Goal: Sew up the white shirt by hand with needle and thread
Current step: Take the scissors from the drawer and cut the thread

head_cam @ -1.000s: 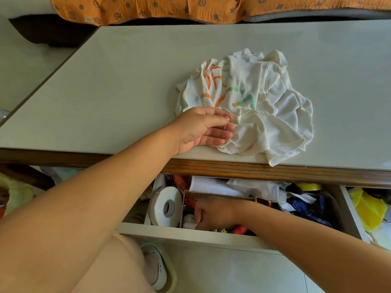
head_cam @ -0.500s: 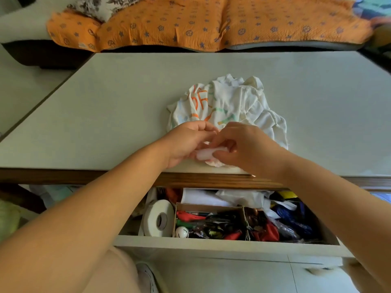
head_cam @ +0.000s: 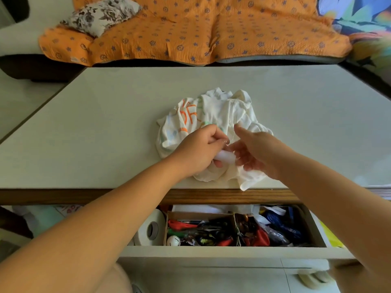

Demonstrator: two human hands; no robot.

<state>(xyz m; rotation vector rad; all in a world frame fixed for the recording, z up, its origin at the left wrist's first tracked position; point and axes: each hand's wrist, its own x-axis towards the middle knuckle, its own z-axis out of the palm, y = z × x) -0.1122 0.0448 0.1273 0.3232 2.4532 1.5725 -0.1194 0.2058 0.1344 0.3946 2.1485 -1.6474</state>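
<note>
Left hand [head_cam: 198,149] grips spool [head_cam: 226,157] over shirt [head_cam: 218,111]; right hand [head_cam: 256,153], earlier pinching it, now spread open at 3 o'clock.

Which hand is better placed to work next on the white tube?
Probably right: the right hand is open with fingers beside the free end of the white tube, while the left hand grips it over the white shirt.

Orange letters printed on the crumpled white shirt [head_cam: 222,111], perhaps "OR", folds hiding the rest
</note>
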